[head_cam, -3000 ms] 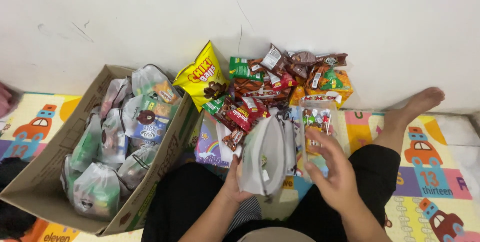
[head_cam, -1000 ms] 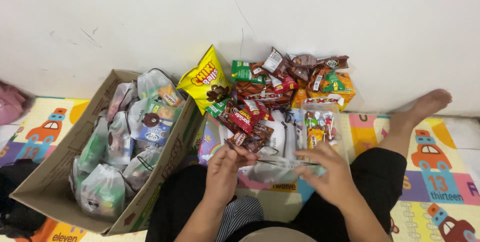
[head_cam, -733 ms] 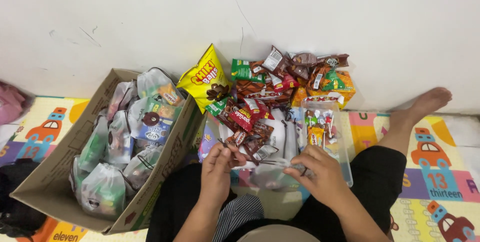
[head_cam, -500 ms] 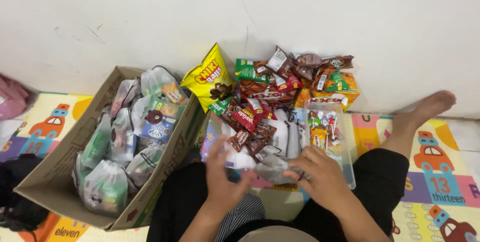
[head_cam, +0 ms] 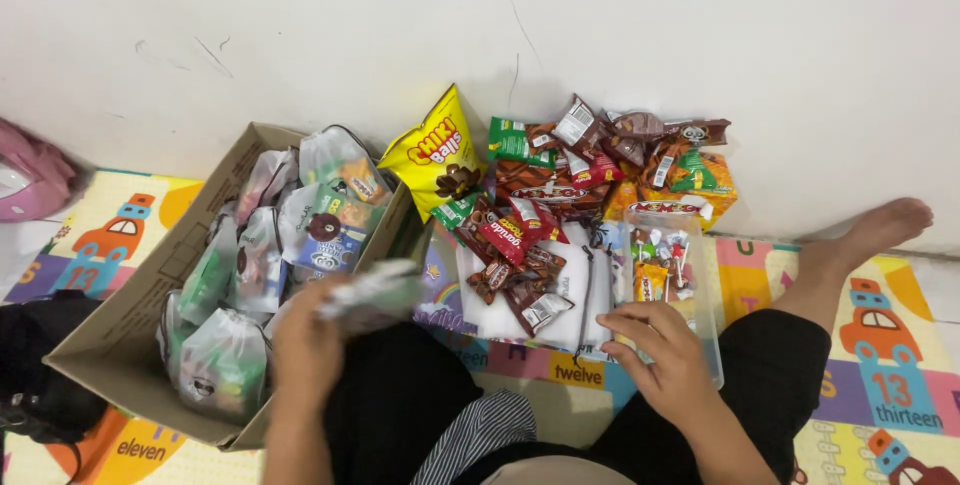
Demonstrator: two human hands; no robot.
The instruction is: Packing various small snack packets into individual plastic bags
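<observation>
Gripping a blurred filled snack bag (head_cam: pixel 372 295), left hand (head_cam: pixel 305 343) fingers curl over cardboard box (head_cam: pixel 120 335); right hand (head_cam: pixel 665 360) fingers loosely spread, touching clear candy bag (head_cam: pixel 668 275).

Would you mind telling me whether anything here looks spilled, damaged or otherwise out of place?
Nothing looks spilled or damaged. The snack packets lie in a loose heap against the wall, not in rows. The left hand holds a blurred filled bag beside the cardboard box, and the right hand rests on a clear plastic tub.

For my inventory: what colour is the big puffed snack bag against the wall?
Yellow snack bag, head view.
</observation>
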